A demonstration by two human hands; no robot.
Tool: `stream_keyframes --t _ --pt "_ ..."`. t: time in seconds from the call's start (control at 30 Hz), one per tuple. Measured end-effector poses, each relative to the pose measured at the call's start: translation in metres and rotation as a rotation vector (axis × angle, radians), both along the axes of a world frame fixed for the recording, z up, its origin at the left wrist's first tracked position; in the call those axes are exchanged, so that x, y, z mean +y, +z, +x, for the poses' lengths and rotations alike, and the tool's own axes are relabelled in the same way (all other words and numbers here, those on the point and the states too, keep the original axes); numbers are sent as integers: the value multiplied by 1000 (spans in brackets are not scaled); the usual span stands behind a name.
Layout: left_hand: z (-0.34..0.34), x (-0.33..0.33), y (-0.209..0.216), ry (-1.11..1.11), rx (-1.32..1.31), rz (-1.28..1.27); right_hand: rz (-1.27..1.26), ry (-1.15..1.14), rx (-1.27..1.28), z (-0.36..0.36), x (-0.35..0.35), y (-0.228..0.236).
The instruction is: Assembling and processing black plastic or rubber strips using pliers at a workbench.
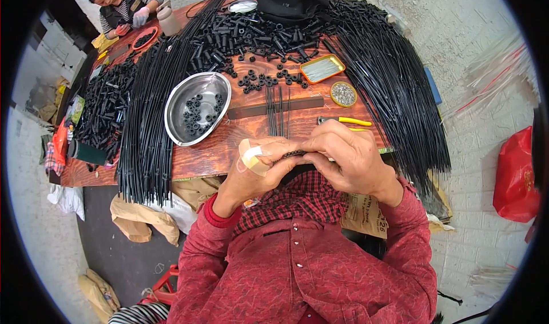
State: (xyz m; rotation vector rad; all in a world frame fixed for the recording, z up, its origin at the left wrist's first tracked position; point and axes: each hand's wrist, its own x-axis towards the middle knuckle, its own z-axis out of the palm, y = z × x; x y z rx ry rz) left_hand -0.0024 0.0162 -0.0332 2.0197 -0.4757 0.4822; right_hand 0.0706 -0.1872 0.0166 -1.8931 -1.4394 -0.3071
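Just over the table's near edge, my left hand [260, 167] and my right hand [350, 157] meet at the fingertips. Both are closed on a thin black ridged rod [295, 153], of which only a short stretch shows between them. Tan plaster strips [252, 158] cover the back of my left hand near the thumb. Straight beyond the fingers, several thin black rods [274, 110] lie across a dark flat bar [243, 112]. Yellow-handled pliers [353, 120] rest behind my right hand, partly hidden by it. A steel bowl [170, 117] with small black ring-shaped parts stands beyond my left hand.
Bundles of long black rods [151, 115] [394, 90] lie at left and right. Black tubular parts [251, 32] heap at the back, near a black bag [291, 3]. An orange tray [306, 77] holds thin pins; a round dish [343, 104] holds metal bits. Another person [123, 7] works far left.
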Motion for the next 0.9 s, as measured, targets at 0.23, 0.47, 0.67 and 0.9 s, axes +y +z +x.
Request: stream_keyframes --t 0.23,0.47,0.67,0.9 --pt "3 3 -1 -34 13 22 10 64 40 6 5 -2" --pt "7 7 5 -80 4 56 -20 66 -35 9 12 -2" --pt "11 12 4 -163 61 40 -5 70 -34 9 15 -4" --pt "10 9 -3 -128 31 84 -7 26 -54 -1 23 -3"
